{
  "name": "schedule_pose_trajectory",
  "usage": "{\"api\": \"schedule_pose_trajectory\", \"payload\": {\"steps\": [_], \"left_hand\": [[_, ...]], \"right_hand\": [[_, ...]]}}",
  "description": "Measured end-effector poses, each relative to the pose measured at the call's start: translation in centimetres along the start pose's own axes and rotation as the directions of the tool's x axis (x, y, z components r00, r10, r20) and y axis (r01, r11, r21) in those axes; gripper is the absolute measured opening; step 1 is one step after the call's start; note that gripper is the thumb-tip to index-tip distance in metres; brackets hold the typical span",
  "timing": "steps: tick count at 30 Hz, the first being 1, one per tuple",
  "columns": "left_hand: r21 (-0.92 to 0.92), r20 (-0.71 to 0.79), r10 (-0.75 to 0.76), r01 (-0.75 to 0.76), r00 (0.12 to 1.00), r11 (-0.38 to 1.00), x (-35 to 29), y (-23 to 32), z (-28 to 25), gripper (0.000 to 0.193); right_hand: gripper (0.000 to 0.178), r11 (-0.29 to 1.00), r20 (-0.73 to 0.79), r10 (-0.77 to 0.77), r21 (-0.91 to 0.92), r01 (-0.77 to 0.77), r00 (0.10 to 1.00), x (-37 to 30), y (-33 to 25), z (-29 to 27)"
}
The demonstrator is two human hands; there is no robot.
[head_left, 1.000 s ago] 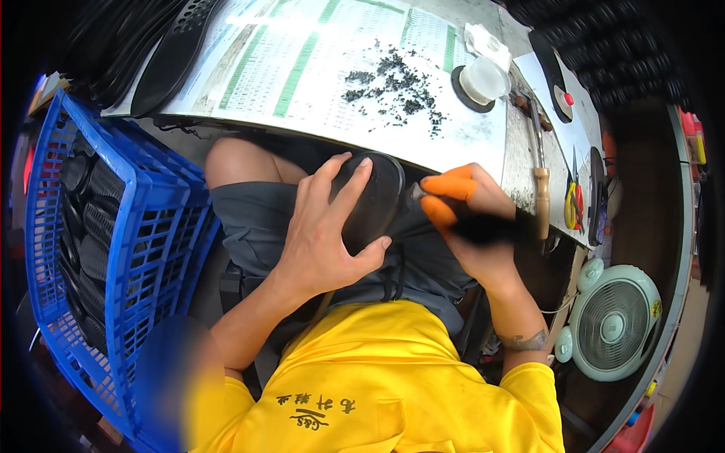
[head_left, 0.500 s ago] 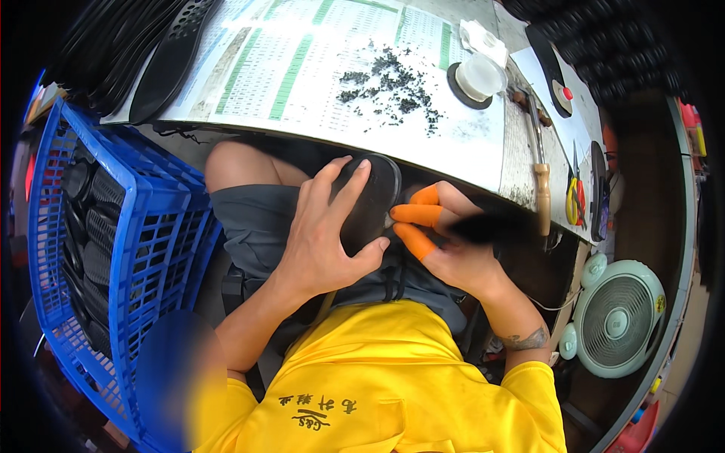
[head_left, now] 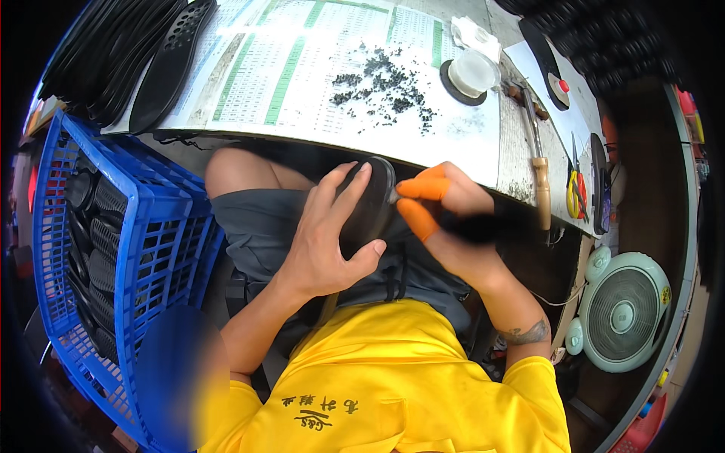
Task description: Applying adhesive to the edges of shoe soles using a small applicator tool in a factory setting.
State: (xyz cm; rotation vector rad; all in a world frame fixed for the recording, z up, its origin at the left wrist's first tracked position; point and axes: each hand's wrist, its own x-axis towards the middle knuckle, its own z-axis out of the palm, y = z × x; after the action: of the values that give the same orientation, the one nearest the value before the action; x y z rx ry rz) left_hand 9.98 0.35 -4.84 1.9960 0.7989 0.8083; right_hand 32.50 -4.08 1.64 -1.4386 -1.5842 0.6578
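The person is wearing a yellow short-sleeved shirt (head_left: 362, 347), dark lettering (head_left: 310, 413) running across its front. Dark grey shorts (head_left: 260, 223) are covering the thighs. Orange finger covers (head_left: 423, 189) are sheathing digits of the right hand (head_left: 453, 241); a dark tattoo (head_left: 526, 333) is marking that forearm.

Cannot fully see the black sole (head_left: 369, 202) behind the left hand (head_left: 325, 240). Just right of the sole, cannot identify the small pale piece (head_left: 393, 195) in the right hand (head_left: 451, 248); farther right, cannot see past a dark blur (head_left: 487, 226). Beyond the sole, lose the surface (head_left: 518, 175) at the picture's upper edge.
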Motion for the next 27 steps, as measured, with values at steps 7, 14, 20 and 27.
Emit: {"api": "schedule_pose_trajectory", "payload": {"steps": [7,14,20,27], "left_hand": [[-0.017,-0.003,-0.003,0.003,1.000,1.000,0.0,-0.1,0.2,0.096],[-0.183,0.048,0.010,-0.001,0.999,0.983,-0.1,0.0,0.0,0.091],[-0.155,0.059,0.001,0.008,0.998,0.988,-0.4,0.2,0.3,0.092],[-0.068,0.035,0.028,-0.026,0.999,0.997,-0.4,0.7,0.6,0.093]], "right_hand": [[0.030,0.994,0.096,-0.108,-0.010,0.110,0.989,-2.0,-0.4,0.5],[0.025,0.942,-0.085,-0.176,-0.305,0.142,0.981,-0.4,0.5,-3.7],[0.022,0.973,-0.082,-0.055,-0.229,0.035,0.995,-0.4,-0.2,-4.5],[0.029,0.974,0.012,-0.132,-0.186,0.132,0.991,-0.2,-2.1,-2.3]]}}
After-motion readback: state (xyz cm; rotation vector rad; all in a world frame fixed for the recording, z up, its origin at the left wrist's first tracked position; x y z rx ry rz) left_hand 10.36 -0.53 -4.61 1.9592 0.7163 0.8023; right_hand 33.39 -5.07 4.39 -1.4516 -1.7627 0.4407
